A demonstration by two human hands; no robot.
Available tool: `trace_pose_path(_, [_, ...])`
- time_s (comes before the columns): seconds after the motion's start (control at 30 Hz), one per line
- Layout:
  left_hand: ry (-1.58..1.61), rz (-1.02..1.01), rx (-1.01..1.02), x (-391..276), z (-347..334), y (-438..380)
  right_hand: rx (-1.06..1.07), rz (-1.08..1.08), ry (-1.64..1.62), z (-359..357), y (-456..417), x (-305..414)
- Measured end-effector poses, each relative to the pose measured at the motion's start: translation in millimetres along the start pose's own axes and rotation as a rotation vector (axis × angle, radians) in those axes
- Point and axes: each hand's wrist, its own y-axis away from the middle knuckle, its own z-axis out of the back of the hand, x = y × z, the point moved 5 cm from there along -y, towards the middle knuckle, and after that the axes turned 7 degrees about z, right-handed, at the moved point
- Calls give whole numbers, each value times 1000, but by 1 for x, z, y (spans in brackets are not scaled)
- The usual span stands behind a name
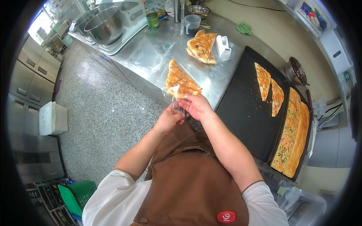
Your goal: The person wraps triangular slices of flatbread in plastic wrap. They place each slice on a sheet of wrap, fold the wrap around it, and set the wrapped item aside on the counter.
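Note:
A triangular slice of topped bread (181, 79) lies in a clear plastic bag at the steel counter's front edge, its point facing away from me. My left hand (169, 118) grips the gathered mouth of the clear plastic bag (177, 106) just off the edge. Close beside it, my right hand (197, 106) has its fingers on the same bag, at the slice's wide end. Beyond them is a pile of bagged slices (202, 47), next to a small white dispenser (223, 47). Flat clear bags (151, 52) are spread to the left of the slices.
On the right, a black baking tray (240, 113) carries two slices (263, 80); another holds long topped loaves (292, 135). A mixer bowl (104, 26), green can (152, 21) and measuring jug (192, 25) stand at the back. A dark-smeared metal bowl (295, 71) sits near the wall.

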Motion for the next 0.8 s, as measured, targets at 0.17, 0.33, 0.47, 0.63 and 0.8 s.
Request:
trace_pose_path(0.17, [23, -8, 23, 1, 9, 0, -42, -34, 179, -3, 6, 13])
trace_pose_path(0.33, [42, -13, 8, 5, 11, -3, -95, -18, 211, 9, 2, 14])
trace_pose_path(0.47, [-6, -22, -41, -1, 1, -2, -127, 115, 28, 7, -5, 15])
trace_pose_path(0.63, [64, -89, -114, -1, 5, -7, -87, 80, 181, 8, 13, 20])
trace_pose_path(0.8, [112, -87, -157, 11, 9, 0, -9, 57, 595, 9, 103, 21])
